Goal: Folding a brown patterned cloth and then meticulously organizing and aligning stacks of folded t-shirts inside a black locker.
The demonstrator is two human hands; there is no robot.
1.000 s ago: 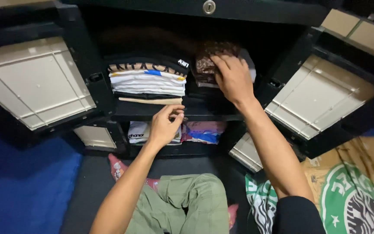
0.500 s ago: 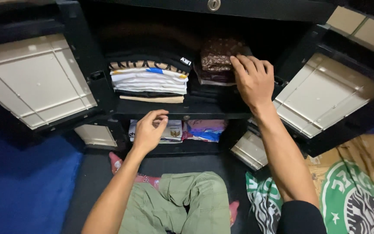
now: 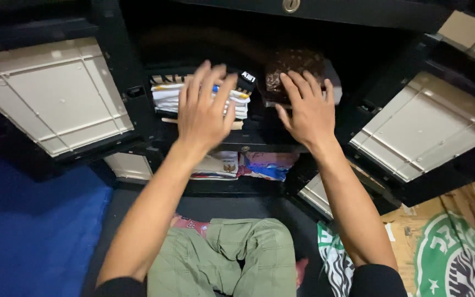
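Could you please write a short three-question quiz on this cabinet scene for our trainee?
1. True or false: both cabinet doors stand open.
2. Which hand is in front of the brown patterned garment? A) left hand B) right hand
3. Fill in: the left hand is spread before the ___ of folded shirts.

Key: 1 true; 2 B, the right hand; 3 stack.

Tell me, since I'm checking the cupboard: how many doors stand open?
4: upper left door, upper right door, lower left door, lower right door, the lower two partly hidden.
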